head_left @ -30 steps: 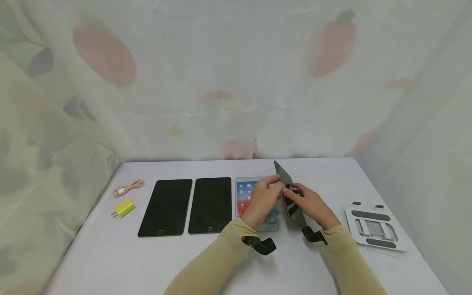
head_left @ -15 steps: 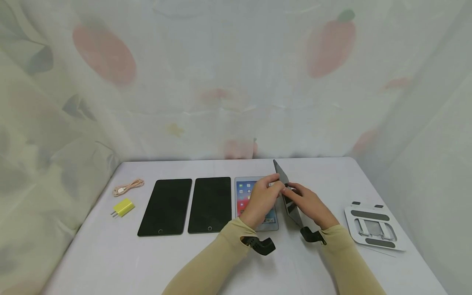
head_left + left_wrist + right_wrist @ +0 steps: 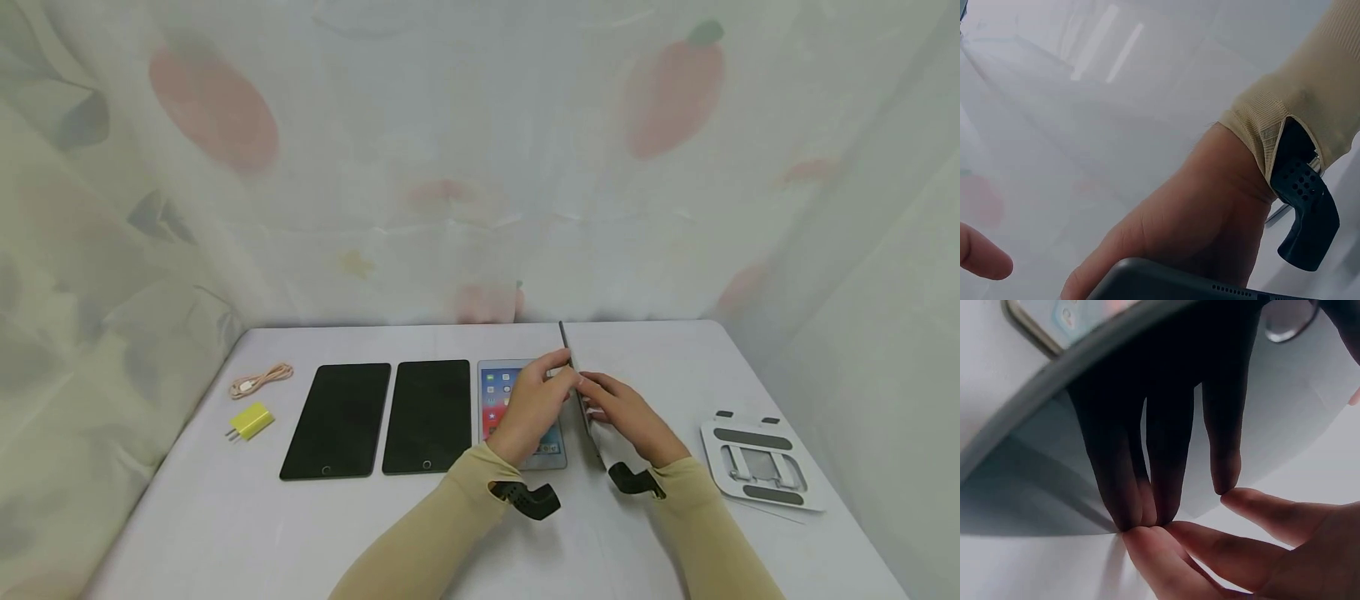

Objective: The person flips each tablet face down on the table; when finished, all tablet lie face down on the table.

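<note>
A dark tablet [image 3: 566, 335] stands steeply on edge between the two hands, its thin upper edge toward the head view. On its left side my left hand [image 3: 536, 408] holds it with bent fingers; in the left wrist view the tablet's rounded corner [image 3: 1138, 275] covers part of that hand [image 3: 1191, 219]. My right hand [image 3: 633, 417] touches the right face with its fingertips. Their reflections meet them on the glossy surface [image 3: 1285, 412] in the right wrist view, where the hand [image 3: 1297, 550] has its fingers spread. Part of the left fingers' contact is hidden.
Two black-screened tablets [image 3: 337, 421] [image 3: 427, 417] and a lit white tablet [image 3: 495, 387] lie left of the held one. At the left are a coiled cable [image 3: 258, 381] and a yellow plug adapter [image 3: 252, 421]. A folded white stand [image 3: 757, 437] lies at the right.
The held tablet has turned from showing its right face at a slant to standing nearly edge-on in the head view. Both hands have stayed in almost the same place.
</note>
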Tool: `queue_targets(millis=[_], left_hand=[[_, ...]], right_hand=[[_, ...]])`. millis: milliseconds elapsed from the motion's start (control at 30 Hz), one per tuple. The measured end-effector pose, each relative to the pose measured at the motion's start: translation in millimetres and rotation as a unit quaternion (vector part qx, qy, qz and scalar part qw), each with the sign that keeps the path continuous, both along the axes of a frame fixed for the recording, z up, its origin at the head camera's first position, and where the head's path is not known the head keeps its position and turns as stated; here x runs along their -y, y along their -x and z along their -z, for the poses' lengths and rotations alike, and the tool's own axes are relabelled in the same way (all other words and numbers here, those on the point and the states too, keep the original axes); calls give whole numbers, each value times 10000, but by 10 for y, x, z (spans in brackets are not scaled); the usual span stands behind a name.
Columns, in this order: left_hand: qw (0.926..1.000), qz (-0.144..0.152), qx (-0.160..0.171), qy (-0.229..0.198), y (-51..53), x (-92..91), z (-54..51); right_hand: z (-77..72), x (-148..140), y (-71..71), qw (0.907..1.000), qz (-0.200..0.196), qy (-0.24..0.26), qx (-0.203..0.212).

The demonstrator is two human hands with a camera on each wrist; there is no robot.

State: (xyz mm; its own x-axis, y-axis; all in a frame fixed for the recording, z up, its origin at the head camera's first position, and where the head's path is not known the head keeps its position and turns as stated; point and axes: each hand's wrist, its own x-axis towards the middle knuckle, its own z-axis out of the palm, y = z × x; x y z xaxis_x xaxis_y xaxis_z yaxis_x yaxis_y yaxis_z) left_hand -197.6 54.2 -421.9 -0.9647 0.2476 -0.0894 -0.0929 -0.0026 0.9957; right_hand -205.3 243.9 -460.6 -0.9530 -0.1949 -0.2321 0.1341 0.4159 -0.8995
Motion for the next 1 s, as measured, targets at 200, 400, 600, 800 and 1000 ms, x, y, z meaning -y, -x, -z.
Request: queue_targets(millis=[200,400,600,800,1000], left_hand=[[10000,-28,-77,-7,-2,-2,3],[9999,24,-119,-26,-16,3,-8],[9998,26,-190,-7,-14,7,-9],[9998,116,-185,3,-5,8,10],[9998,174,-89,-102,10,-19,58]], right_hand=[[17,7,5,9999,30,114,60],[31,8,11,9997,61,211,74],[40,12,12,9989,60,445,161],[34,4,5,9980,-41,622,109],[-36,-37,-11,9973,-121,727,-72]])
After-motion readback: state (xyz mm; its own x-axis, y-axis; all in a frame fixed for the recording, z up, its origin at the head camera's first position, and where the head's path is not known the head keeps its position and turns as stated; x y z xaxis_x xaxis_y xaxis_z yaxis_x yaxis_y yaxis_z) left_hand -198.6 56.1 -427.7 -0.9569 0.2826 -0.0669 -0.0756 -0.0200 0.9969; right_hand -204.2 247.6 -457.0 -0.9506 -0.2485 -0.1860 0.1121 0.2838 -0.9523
